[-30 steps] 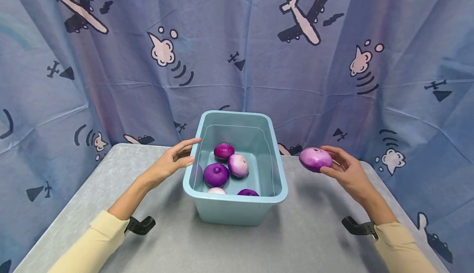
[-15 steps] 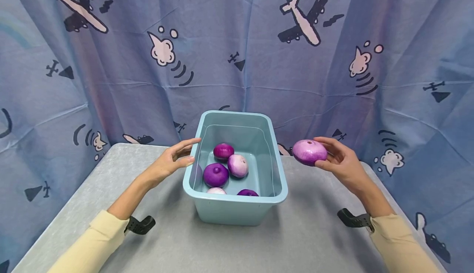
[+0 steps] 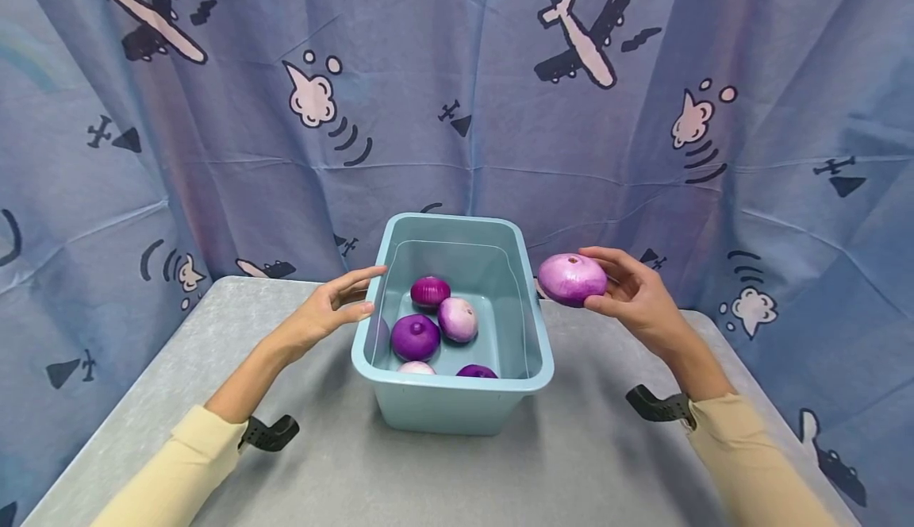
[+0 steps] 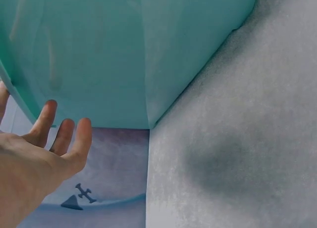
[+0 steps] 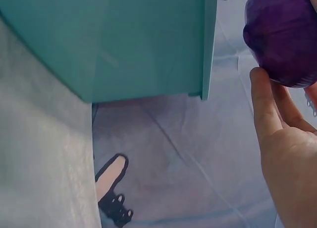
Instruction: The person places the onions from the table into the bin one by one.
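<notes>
My right hand pinches a glossy purple onion between thumb and fingers. It holds the onion in the air just right of the light blue plastic bin, near rim height. From below, in the right wrist view, the onion looks dark purple, with a small nub at one end. At the bin's left side my left hand has its fingers loosely extended, fingertips at the rim. Inside the bin lie several onions, among them a dark purple one, a pale one and a magenta one.
The bin stands on a grey table. A blue curtain printed with airplanes hangs close behind and at both sides. The bin's front wall partly hides two onions, one whitish and one purple.
My right hand has carried the onion leftward and a little upward, closer to the bin's right rim. The left hand stays at the left rim, and the onions in the bin lie as before.
</notes>
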`<act>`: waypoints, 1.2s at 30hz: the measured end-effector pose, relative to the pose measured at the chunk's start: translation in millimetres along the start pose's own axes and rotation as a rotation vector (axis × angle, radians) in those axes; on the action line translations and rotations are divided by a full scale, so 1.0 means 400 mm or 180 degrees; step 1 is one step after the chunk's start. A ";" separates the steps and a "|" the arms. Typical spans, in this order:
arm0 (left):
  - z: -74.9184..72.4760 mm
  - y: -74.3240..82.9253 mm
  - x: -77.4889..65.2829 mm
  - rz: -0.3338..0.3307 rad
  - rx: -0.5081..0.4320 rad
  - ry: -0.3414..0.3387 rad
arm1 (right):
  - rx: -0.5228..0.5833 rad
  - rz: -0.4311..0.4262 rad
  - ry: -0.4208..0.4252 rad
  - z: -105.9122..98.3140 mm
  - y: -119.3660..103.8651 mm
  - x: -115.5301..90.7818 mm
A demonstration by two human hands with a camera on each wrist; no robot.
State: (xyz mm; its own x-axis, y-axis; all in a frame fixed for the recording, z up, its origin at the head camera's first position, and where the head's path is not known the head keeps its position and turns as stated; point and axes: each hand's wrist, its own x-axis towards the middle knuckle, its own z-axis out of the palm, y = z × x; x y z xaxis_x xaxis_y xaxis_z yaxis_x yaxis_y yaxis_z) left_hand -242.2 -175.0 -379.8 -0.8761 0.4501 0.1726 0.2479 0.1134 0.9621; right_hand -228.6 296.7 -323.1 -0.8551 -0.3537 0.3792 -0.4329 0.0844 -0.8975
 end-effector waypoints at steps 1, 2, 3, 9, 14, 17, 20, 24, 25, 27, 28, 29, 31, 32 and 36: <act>0.000 0.000 0.000 -0.0005 -0.0001 0.0000 | 0.0041 -0.0036 -0.0031 0.005 -0.002 0.006; 0.000 0.000 -0.001 -0.0014 -0.0001 0.0004 | 0.0089 -0.0066 -0.0062 0.011 -0.004 0.012; 0.000 0.001 -0.002 -0.0020 -0.0005 0.0006 | 0.0125 -0.0099 -0.0096 0.016 -0.006 0.017; 0.003 0.004 -0.001 -0.0046 0.0002 0.0009 | 0.0262 -0.0203 -0.0252 0.049 -0.018 0.044; 0.005 0.003 0.004 -0.0019 0.0009 -0.0012 | 0.0211 -0.0189 -0.0348 0.073 -0.021 0.061; 0.005 0.002 0.006 -0.0017 0.0004 -0.0019 | 0.0147 -0.0170 -0.0384 0.085 -0.020 0.071; 0.005 0.003 0.005 -0.0030 -0.0002 -0.0015 | 0.0091 -0.0140 -0.0414 0.097 -0.018 0.079; 0.005 0.000 0.005 -0.0021 -0.0013 -0.0028 | 0.0089 -0.0124 -0.0460 0.109 -0.016 0.086; 0.006 -0.001 0.005 -0.0014 -0.0016 -0.0035 | 0.0111 -0.0126 -0.0482 0.111 -0.016 0.087; 0.006 -0.001 0.006 -0.0005 -0.0017 -0.0045 | 0.0168 -0.0142 -0.0536 0.113 -0.017 0.088; 0.006 -0.001 0.006 -0.0003 -0.0015 -0.0049 | 0.0186 -0.0155 -0.0562 0.113 -0.017 0.088; 0.006 -0.001 0.006 0.0000 -0.0009 -0.0051 | 0.0201 -0.0160 -0.0581 0.113 -0.018 0.087; 0.006 0.001 0.008 0.0003 0.0002 -0.0050 | 0.0186 -0.0177 -0.0597 0.108 -0.018 0.084; 0.006 0.001 0.008 0.0002 0.0008 -0.0048 | 0.0160 -0.0175 -0.0582 0.105 -0.018 0.081; 0.007 0.002 0.010 -0.0008 0.0072 -0.0029 | -0.0065 -0.0095 -0.0371 0.084 -0.013 0.062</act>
State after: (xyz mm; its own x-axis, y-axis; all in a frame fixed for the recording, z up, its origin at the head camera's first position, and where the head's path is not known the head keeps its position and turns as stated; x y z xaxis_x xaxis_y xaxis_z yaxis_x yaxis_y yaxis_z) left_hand -244.2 -170.5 -378.9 -0.8729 0.4579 0.1682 0.2551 0.1345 0.9575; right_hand -237.9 256.3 -316.7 -0.8032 -0.4622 0.3759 -0.4645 0.0907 -0.8809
